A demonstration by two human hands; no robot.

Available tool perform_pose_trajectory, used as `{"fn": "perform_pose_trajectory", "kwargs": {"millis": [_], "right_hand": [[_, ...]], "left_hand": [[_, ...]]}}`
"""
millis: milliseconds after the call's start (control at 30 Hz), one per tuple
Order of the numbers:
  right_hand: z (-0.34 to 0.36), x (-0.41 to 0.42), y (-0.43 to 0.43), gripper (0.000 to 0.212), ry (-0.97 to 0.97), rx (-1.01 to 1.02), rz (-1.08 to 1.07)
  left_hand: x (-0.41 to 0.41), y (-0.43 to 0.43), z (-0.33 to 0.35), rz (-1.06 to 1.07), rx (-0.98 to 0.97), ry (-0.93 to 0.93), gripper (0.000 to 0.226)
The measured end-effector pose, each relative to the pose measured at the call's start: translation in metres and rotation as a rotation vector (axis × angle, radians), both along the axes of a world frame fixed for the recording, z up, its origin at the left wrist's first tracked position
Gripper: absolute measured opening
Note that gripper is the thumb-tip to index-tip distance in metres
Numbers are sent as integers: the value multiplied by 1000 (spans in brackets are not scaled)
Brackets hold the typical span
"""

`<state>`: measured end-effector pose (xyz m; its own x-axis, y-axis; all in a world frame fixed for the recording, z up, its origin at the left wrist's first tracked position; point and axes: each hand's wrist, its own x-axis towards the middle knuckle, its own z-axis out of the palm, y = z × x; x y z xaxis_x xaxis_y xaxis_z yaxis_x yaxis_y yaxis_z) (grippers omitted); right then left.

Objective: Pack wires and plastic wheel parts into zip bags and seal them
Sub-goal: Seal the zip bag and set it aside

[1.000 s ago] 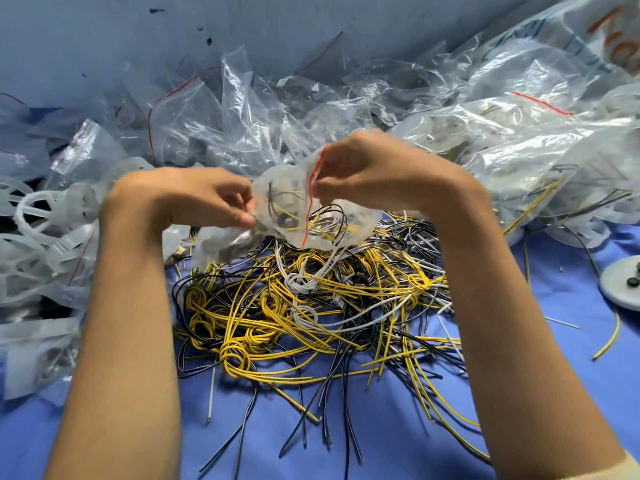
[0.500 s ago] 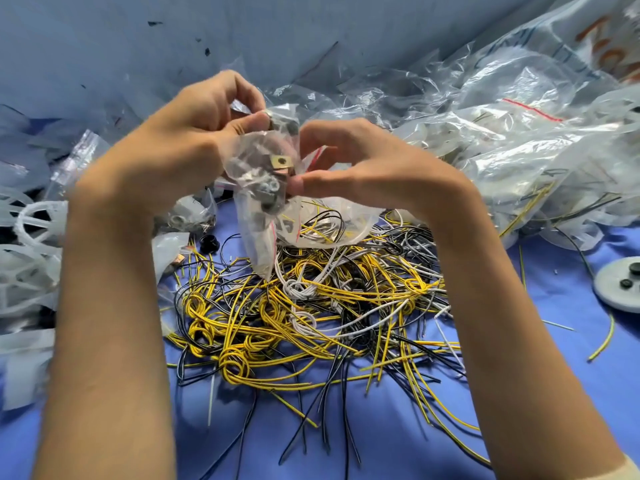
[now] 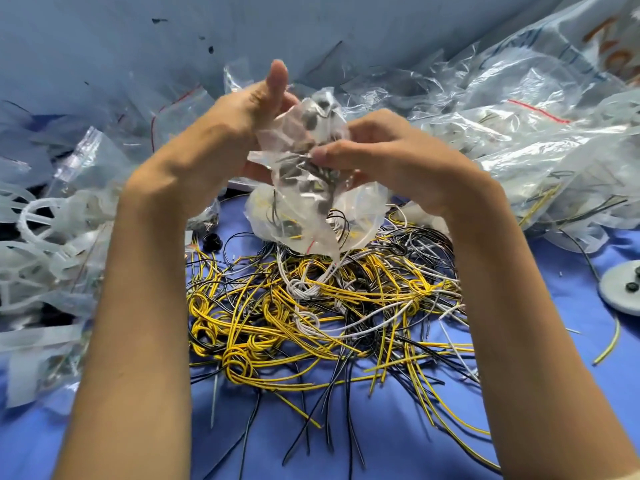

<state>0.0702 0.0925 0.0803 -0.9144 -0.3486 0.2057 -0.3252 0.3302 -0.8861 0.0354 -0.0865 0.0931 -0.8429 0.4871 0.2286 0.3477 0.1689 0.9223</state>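
Note:
Both hands hold up a crumpled clear zip bag (image 3: 304, 174) with small dark and metal parts and some wire inside. My left hand (image 3: 239, 126) grips its left side, thumb sticking straight up. My right hand (image 3: 374, 154) pinches the bag's upper right side with thumb and fingers. Below the bag lies a tangled heap of yellow, black and white wires (image 3: 322, 306) on the blue cloth. White plastic wheel parts (image 3: 45, 223) lie at the left, partly under bags.
Many clear zip bags (image 3: 519, 133) are piled across the back and right. A grey disc with black knobs (image 3: 623, 292) sits at the right edge. A small black ring (image 3: 212, 241) lies beside the wires. A blue wall (image 3: 138, 39) stands behind.
Both hands rose with the bag, away from the wire heap. The left thumb now points up, and the bag hangs lower between the hands.

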Motion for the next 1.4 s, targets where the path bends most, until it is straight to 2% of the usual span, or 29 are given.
{"fn": "perform_pose_trajectory", "kwargs": {"millis": [100, 267, 333, 433, 567, 633, 733, 833, 900, 1000, 1167, 1267, 1400], "right_hand": [[1, 0, -3, 17, 37, -16, -16], [3, 2, 1, 39, 20, -65, 1], [3, 3, 4, 47, 29, -56, 1], [5, 3, 10, 24, 49, -83, -34], [7, 4, 10, 24, 128, -121, -90], [8, 5, 9, 35, 143, -105, -105], [6, 6, 14, 58, 153, -13, -136], [8, 8, 19, 41, 153, 14, -97], [9, 10, 22, 37, 130, -2, -51], [8, 11, 26, 13, 129, -47, -35], [5, 6, 28, 26, 143, -45, -186], [2, 3, 29, 21, 20, -43, -183], [0, 1, 30, 17, 60, 240, -238]], "left_hand": [[0, -3, 0, -97, -62, 6, 71], [1, 0, -6, -125, -51, 154, 46], [4, 0, -6, -145, -32, 160, 46], [5, 1, -5, -169, -3, 133, 33], [8, 6, -4, -165, 22, 140, 30], [10, 9, -3, -163, 35, 133, 21], [9, 12, -4, -165, 80, 98, 29], [8, 16, -5, -137, 107, 113, 32], [8, 19, -4, -112, 106, 130, 31], [5, 24, -5, -100, 102, 85, 33], [3, 23, -7, -142, -159, 86, 29], [1, 21, -10, -71, -426, 255, 23], [0, 22, -12, -23, -698, 385, 19]]}}
